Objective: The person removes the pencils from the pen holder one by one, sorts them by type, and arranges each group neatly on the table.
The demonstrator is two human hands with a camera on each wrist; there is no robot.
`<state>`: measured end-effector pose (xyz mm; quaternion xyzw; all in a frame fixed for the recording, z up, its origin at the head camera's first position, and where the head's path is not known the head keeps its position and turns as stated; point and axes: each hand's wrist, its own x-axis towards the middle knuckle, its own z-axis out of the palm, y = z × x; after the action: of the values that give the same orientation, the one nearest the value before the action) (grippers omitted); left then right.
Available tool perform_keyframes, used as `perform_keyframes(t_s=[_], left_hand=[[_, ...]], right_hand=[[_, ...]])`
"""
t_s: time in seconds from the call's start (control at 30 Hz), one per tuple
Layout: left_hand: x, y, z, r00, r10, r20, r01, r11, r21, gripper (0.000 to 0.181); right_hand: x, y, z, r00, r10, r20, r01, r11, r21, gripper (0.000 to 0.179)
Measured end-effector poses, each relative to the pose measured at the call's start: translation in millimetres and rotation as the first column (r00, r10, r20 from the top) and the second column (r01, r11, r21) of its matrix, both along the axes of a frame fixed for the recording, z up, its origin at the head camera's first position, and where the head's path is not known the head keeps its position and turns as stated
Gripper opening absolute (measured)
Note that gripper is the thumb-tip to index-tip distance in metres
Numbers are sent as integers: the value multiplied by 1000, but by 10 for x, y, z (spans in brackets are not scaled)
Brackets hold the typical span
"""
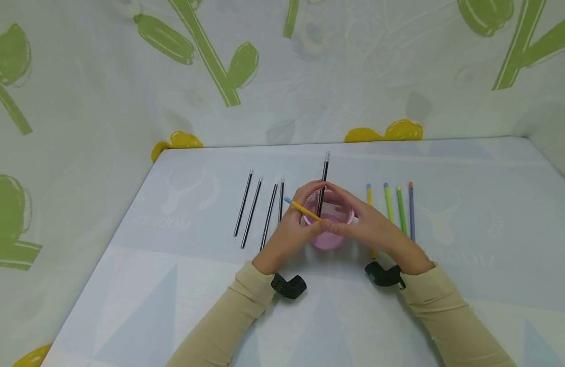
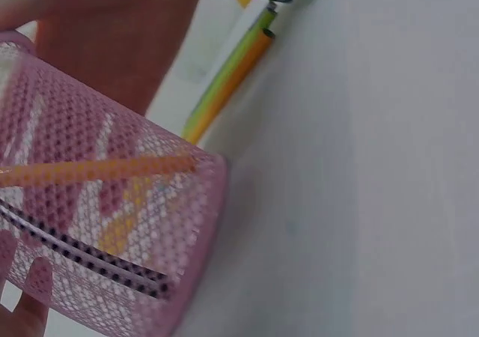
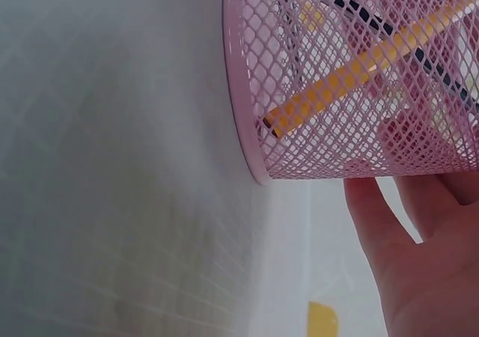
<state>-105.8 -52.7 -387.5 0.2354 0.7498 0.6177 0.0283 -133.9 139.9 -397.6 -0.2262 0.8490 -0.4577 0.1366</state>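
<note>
A pink mesh pencil cup point(image 1: 327, 242) stands at the middle of the table between both hands. My left hand point(image 1: 291, 221) curls round its left side and my right hand point(image 1: 379, 224) round its right, with thumbs meeting at the near rim. Inside, a black pencil point(image 1: 326, 171) leans up toward the far side. A yellow pencil point(image 1: 301, 208) with a blue end tilts left over the rim. Through the mesh, the left wrist view shows the lower ends of this yellow pencil point(image 2: 97, 171) and the black pencil point(image 2: 90, 254) near the cup's base.
Several black pencils point(image 1: 252, 211) lie side by side left of the cup. To its right lie a yellow pencil point(image 1: 369, 193), a lime pencil point(image 1: 388, 201), a green pencil point(image 1: 401, 209) and a purple pencil point(image 1: 411, 211). Black wrist devices point(image 1: 289, 286) sit at the cuffs.
</note>
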Motion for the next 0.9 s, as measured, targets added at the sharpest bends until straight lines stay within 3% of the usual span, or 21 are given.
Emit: perform_keyframes(t_s=[0.17,0.43,0.73,0.9], left_hand=[[-1,9,50,995,0,-98,-2,1000,-23,66],[17,-6,114,994,39,-99,-45,997,-66,56],[-1,-79,250,975,101,-198,-90,994,62,53],[-22,-136,314,962,160,-220,-120,975,187,51]], right_hand=[[-15,11,-1,998,53,-19,-55,997,-63,68],[-27,6,-42,992,124,-38,-129,975,-180,60],[-28,-9,-37,997,83,-5,-83,983,-161,61],[47,-44,105,998,55,17,-52,986,-156,60]])
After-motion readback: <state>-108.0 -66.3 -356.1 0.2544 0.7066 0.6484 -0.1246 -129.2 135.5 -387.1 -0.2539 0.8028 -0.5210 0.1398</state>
